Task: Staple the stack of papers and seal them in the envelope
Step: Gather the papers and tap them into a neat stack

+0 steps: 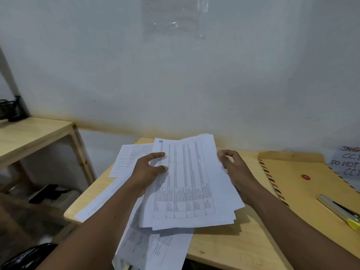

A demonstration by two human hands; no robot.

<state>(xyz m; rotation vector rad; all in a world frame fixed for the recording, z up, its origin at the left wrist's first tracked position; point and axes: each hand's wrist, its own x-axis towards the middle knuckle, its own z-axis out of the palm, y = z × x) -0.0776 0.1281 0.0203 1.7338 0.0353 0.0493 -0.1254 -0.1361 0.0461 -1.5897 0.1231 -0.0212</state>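
At far left, a low wooden shelf (29, 133) with a dark wire holder (9, 110) on top. Next, on the left part of the table (233, 250), loose printed sheets (128, 158) fanned out, some hanging over the near edge. Then the left hand (150, 170), fingers curled over the left edge of the stack of papers (191, 182), gripping it. Stack tilted just above the middle of the table, printed grid on the top page, shadow underneath. At its right edge, the right hand (235, 168), fingers bent round the sheets, clasping them; hands apart, one per side. Further right, a brown envelope (303, 191) with striped border and red button, flat on the table, a stapler (339, 211) lying on it. Behind, a handwritten note (348, 162) against the wall.
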